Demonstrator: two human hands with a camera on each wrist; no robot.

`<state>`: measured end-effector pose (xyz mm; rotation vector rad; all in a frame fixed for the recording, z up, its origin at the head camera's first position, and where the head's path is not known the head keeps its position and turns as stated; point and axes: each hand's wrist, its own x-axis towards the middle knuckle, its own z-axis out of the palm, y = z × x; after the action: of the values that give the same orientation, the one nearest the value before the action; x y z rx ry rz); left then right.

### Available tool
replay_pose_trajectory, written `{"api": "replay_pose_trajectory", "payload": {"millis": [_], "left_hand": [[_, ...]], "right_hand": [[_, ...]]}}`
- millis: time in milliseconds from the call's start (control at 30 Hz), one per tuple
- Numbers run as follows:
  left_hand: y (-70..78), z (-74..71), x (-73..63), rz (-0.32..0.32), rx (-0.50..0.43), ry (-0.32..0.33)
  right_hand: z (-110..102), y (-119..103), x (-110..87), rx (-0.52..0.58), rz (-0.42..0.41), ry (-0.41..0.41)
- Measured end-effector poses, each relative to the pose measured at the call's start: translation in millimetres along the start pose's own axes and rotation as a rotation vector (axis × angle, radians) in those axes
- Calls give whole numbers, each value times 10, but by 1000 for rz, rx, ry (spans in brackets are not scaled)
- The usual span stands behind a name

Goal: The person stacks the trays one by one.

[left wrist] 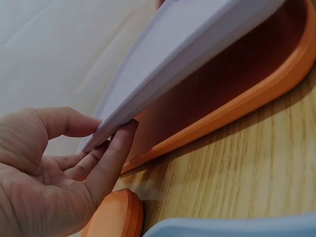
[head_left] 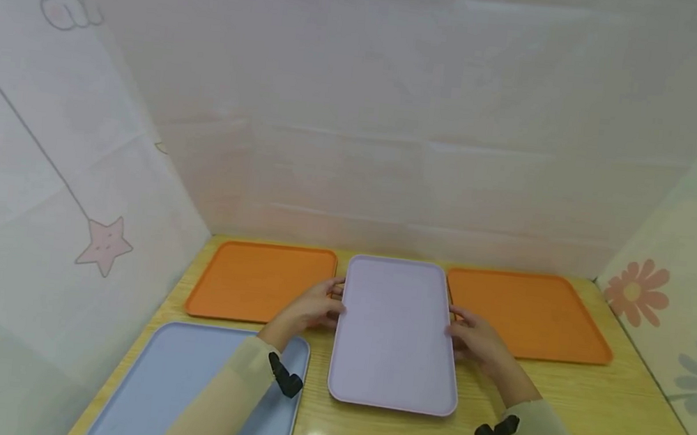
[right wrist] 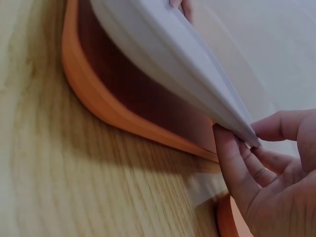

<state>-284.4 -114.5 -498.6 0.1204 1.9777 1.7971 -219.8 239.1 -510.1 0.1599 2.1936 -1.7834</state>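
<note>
On the left, nearer to the person than the left hand, a blue tray lay on the worktop, partly hidden under the forearm. Beyond it, on the outer side of the same hand, there was the left orange tray, showing a flat orange floor within its low rim.

The left hand was half closed: it pinched the left edge of the lilac tray, with the thumb on the upper side and the fingers below. The lilac tray was between the two hands, its plain inside facing up, tilted and raised above the lower orange tray — this one the head view did not show. Its floor was in dark shadow, so I could not tell its contents; also I could not tell whether the two trays touched anywhere.

The right hand pinched the opposite edge in similar manner, half closed. Probably this paired hold served for balance — such a wide, thin tray could tip easily from one side only. Just outside the right hand lay the right orange tray, flat and shallow.
</note>
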Motion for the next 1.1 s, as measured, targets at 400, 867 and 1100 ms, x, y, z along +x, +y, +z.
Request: {"api": "replay_pose_trajectory", "payload": {"millis": [400,867,1100], "left_hand": [[-1,47,145,19,104,31],[20,82,154,25,380,54],[65,93,104,30,550,97]], "right_hand": [[5,-66,84,-134,4,51],[96,-139,149,-324,-32,49],[170,-164,189,-444,-12,100]]}}
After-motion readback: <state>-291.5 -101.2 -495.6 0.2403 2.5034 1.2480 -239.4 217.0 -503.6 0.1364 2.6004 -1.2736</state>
